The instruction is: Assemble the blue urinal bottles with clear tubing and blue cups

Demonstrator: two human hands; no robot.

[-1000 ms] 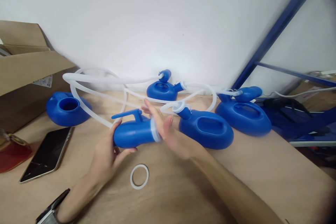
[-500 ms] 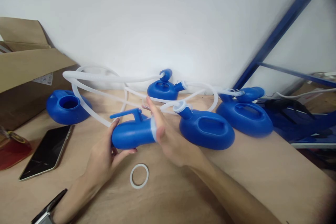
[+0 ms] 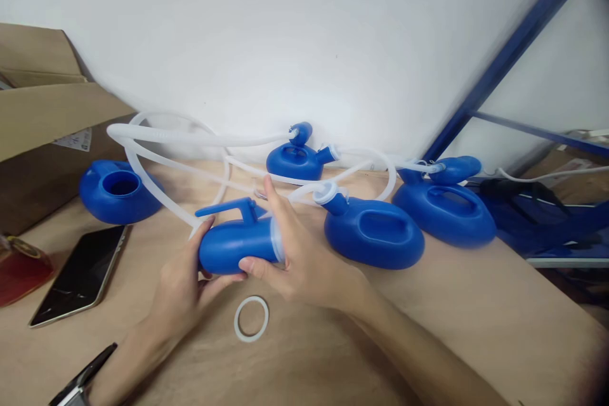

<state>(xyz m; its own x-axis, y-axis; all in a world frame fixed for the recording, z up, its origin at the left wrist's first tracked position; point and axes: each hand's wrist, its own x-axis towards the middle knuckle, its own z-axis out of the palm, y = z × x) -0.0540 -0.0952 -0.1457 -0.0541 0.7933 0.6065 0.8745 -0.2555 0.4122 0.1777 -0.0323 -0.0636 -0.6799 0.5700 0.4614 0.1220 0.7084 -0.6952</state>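
A blue plastic urinal funnel (image 3: 228,248) with an arm-like handle lies sideways between my hands. Its rear end rests in my left hand (image 3: 183,273), fingers and thumb curled around it. My right hand (image 3: 309,260) grips the right end, thumb on the blue body and palm against the white rim (image 3: 276,241); its other fingers are partly hidden behind. A clear hose (image 3: 164,200) runs toward the funnel's rear end. On the table below lies a loose white ring (image 3: 251,319). Close by on the right stands a blue urinal bottle (image 3: 375,235) with a whitish neck ring.
More blue bottles stand at the back (image 3: 295,163), at the right (image 3: 445,216) and at the left (image 3: 118,200), the left one with an uncapped mouth. A phone (image 3: 78,276), a red object (image 3: 23,273) and a cardboard box (image 3: 47,171) occupy the left side. Hoses loop along the wall.
My right thumb has come down onto the funnel's body, and the right hand has closed around the rimmed end instead of pressing with a flat palm. The left hand keeps its hold.
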